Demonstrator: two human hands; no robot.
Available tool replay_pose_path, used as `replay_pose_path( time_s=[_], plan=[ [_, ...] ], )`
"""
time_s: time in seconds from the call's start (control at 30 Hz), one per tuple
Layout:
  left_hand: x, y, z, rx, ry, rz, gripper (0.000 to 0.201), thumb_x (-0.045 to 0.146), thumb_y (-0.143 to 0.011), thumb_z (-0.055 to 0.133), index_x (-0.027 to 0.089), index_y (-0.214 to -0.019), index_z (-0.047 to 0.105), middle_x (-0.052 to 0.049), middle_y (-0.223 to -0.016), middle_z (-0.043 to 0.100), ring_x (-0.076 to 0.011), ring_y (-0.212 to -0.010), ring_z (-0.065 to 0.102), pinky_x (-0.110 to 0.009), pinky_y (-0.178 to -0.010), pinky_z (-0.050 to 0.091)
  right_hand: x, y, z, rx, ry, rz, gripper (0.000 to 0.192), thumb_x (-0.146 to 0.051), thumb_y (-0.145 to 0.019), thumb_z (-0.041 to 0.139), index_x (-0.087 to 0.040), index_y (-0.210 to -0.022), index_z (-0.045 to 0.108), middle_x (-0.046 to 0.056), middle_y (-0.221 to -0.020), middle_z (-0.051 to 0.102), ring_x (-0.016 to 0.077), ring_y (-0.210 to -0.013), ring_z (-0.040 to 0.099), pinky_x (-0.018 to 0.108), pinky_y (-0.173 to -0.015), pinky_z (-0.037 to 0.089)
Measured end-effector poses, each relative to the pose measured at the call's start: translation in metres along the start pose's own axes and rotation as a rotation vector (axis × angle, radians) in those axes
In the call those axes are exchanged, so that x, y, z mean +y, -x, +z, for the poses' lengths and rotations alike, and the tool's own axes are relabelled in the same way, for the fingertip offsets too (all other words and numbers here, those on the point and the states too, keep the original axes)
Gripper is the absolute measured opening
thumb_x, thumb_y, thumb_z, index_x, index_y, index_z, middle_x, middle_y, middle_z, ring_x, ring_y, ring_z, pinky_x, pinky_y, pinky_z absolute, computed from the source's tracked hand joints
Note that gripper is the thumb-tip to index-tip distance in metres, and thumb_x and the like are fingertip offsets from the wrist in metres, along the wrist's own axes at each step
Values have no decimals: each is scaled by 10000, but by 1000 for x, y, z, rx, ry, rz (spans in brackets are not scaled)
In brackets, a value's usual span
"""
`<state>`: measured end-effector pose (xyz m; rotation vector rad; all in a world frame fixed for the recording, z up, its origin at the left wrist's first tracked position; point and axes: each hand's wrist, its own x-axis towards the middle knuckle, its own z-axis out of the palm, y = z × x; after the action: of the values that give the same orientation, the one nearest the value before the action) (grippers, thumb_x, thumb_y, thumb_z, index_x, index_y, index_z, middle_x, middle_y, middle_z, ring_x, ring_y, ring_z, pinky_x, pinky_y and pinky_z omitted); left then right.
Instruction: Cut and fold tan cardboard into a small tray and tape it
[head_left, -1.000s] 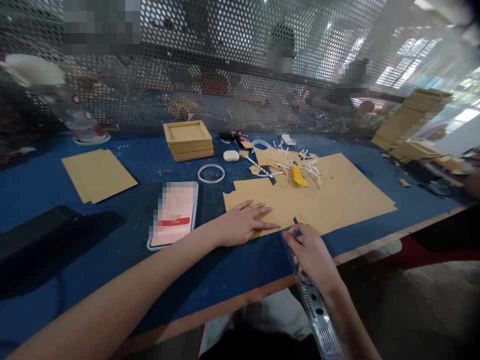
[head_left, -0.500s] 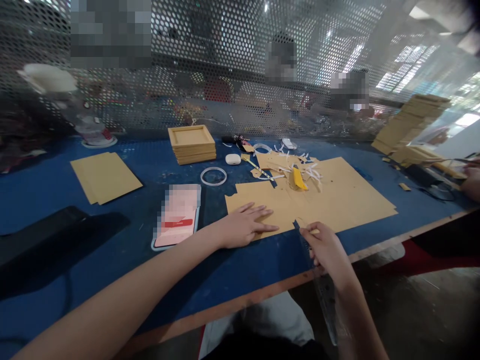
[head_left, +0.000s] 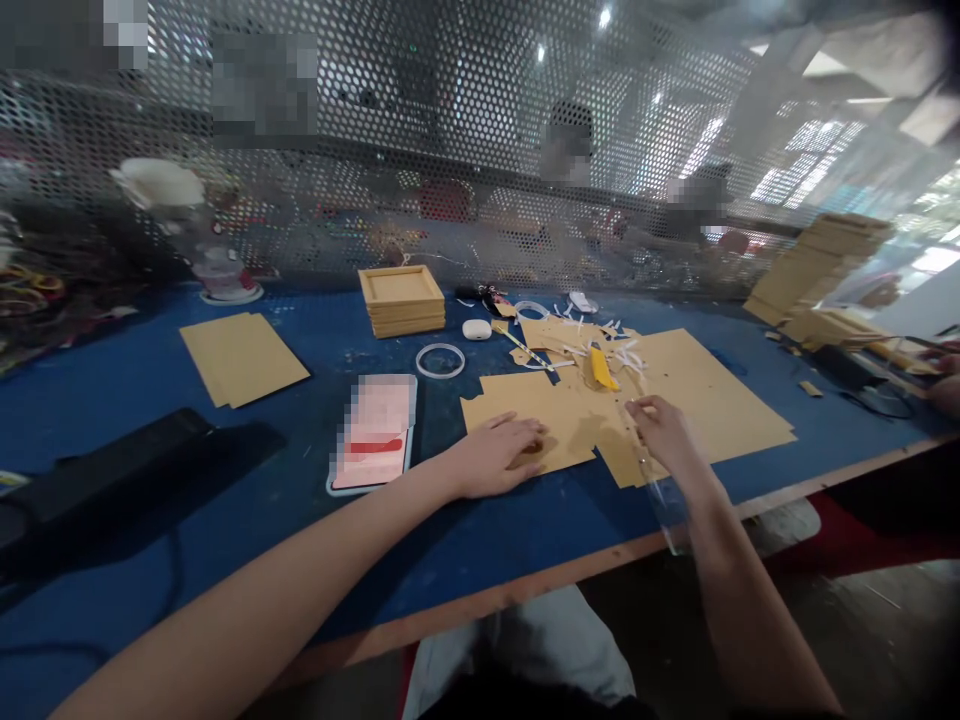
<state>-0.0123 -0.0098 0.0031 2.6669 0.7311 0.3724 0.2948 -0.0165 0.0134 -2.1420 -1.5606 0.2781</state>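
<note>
My left hand (head_left: 499, 455) rests on the left part of a brown card sheet (head_left: 555, 400), fingers extended and a little bent. A clear ruler (head_left: 654, 480) is gripped near its far end by my right hand (head_left: 664, 430). It slants across the front of the brown sheets, its near end over the table edge. A larger brown sheet (head_left: 720, 400) lies to the right. Just beyond my right hand are a yellow object (head_left: 601, 368), whose kind I cannot make out, and white paper strips (head_left: 630, 352). A slim yellow patterned stick (head_left: 525, 348) lies farther left.
On the blue table (head_left: 465, 550) are a phone (head_left: 375, 435), a tape roll (head_left: 440, 361), a white case (head_left: 477, 329), stacked wooden frames (head_left: 403, 300), cut brown sheets (head_left: 244, 358) and a black object (head_left: 112, 480). A perforated metal screen (head_left: 450, 130) stands behind. Another person's hand (head_left: 946, 385) is far right.
My right hand has raised the ruler from beside the table edge and brought it forward over the brown sheets. My left hand's fingers have bent slightly. The view has shifted a little.
</note>
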Motion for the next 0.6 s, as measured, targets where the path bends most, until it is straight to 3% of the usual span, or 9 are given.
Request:
replay_pose_path(
  time_s=[0.07,0.13,0.23,0.3,0.37,0.6],
  plan=[
    [6,2,1,52,-29,-38,358,418,-913,505,144,-1137,563,-126,-1396,489,-221,-1322,418,-399,-1146,246,-1,-16,-1,25,48,-51,337,-443,-839,528,-160,-995,623,100,-757,678,268,-719,656,382,-660,495],
    [13,4,2,73,-82,-59,394,439,-884,539,124,-1120,555,-164,-1387,484,-258,-1323,411,-412,-1128,278,-7,-18,-1,69,87,-124,360,-402,-818,563,-147,-1066,620,172,-1038,663,331,-998,611,460,-859,452],
    [21,4,6,90,-150,-88,403,429,-884,544,103,-1122,544,-187,-1356,500,-277,-1285,447,-416,-1100,316,-24,-2,0,6,71,-398,367,-413,-849,549,-175,-1121,613,149,-1273,565,310,-1218,482,442,-1027,348],
    [23,3,9,111,-167,-117,405,429,-890,539,92,-1114,548,-184,-1301,539,-278,-1238,486,-406,-1080,341,-37,16,3,-207,5,-576,343,-447,-878,527,-213,-1109,623,101,-1182,624,261,-1115,560,396,-975,410],
    [24,2,10,137,-156,-138,421,451,-902,513,88,-1110,558,-172,-1262,563,-272,-1197,513,-391,-1062,362,-50,31,7,-397,-23,-647,304,-456,-883,534,-227,-1049,645,78,-1077,659,236,-997,608,366,-891,458],
    [22,2,8,137,-176,-144,325,343,-848,575,102,-1065,592,-137,-1191,591,-259,-1108,553,-366,-996,417,-66,39,14,-474,21,-673,215,-415,-822,658,-220,-911,641,45,-942,656,219,-891,608,348,-800,459]
  ],
)
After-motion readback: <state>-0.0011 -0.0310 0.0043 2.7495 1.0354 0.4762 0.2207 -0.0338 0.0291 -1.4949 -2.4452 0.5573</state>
